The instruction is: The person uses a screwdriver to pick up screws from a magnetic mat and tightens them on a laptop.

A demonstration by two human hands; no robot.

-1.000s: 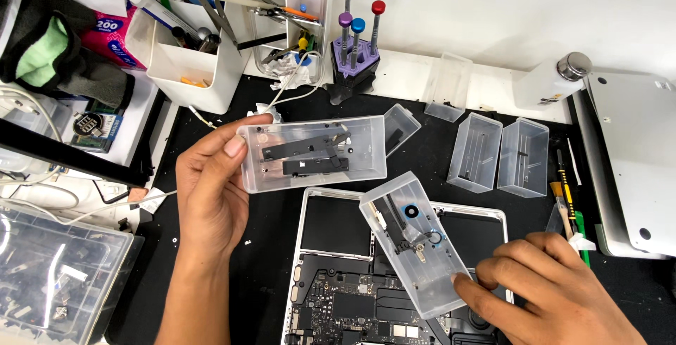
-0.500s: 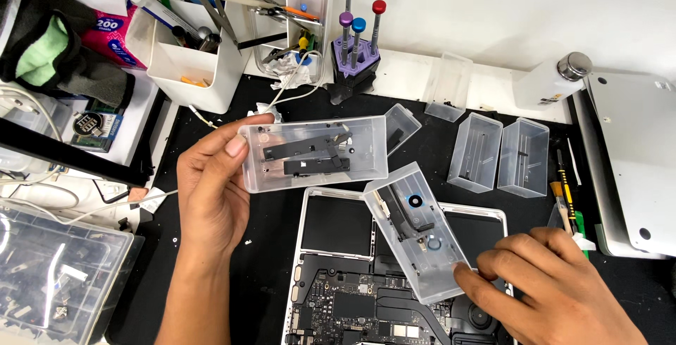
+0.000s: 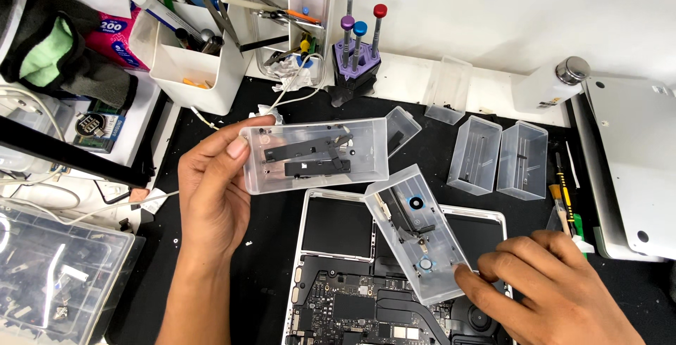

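Left hand [image 3: 211,197] is clamped on the left end of a clear tray [image 3: 317,155], held level above the worktop [image 3: 218,141], thumb on the far rim, fingers beneath. Two dark brackets [image 3: 303,158] lie loose inside. Right hand [image 3: 556,296] presses its fingertips together on the near end of a second tray [image 3: 422,243], which rests tilted across the open laptop [image 3: 338,274]; it carries a dark part and small round pieces. Two empty bins [image 3: 496,158] stand well apart at the far right

Judgement: both trays are open-topped, so each should stay level. The second tray sits over the exposed board, so it is better lifted clear than dragged. A firmer grip on its side walls would guard against spilling small pieces
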